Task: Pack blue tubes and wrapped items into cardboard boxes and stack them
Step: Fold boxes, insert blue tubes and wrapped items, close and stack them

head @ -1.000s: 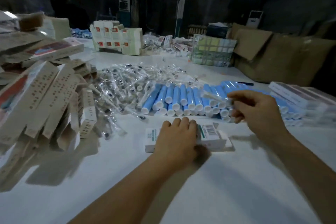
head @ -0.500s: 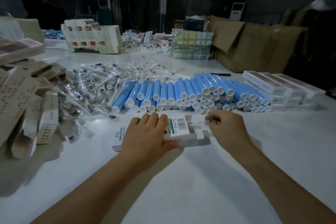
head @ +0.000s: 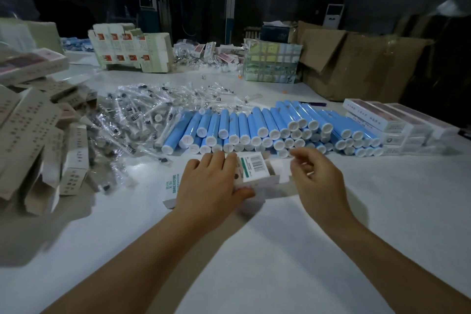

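Left hand (head: 211, 181) pressing down on box (head: 251, 169), thumb curling round near edge. Right hand (head: 316, 176) hovering just beside open end, fingers curling; cannot tell whether pinching anything. Blue tubes (head: 267, 127) lying just beyond both hands. Risk: box sliding or open flap crumpling if pressing hand shifting.

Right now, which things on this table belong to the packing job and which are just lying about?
Job:
box, held by left hand
right hand at its open end
blue tubes
wrapped items
flat cartons
packed boxes

Lying about:
pen
brown carton
taped bundle
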